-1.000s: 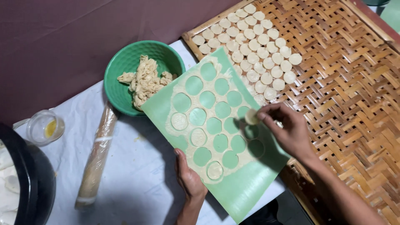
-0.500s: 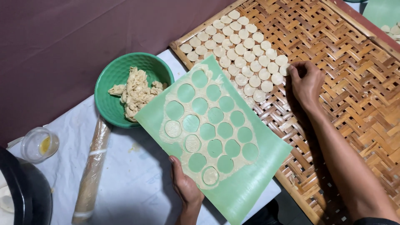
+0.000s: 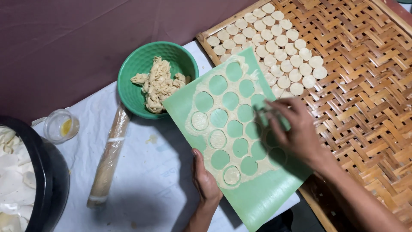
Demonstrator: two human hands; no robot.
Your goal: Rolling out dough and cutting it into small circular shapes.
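1. The flat green plastic mat, covered in thin dough with round holes cut out, lies tilted between the green bowl of dough scraps and the woven bamboo tray.
2. The left hand has its fingers clamped on the mat's near edge.
3. The right hand hovers over the mat, fingers pinched together; whether on dough I cannot tell.

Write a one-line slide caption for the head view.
Left hand holds a green mat of cut dough; right hand reaches over it beside a woven tray of dough rounds.

Single head view: looks steeply down, close over the green mat; woven tray to its right, green bowl upper left
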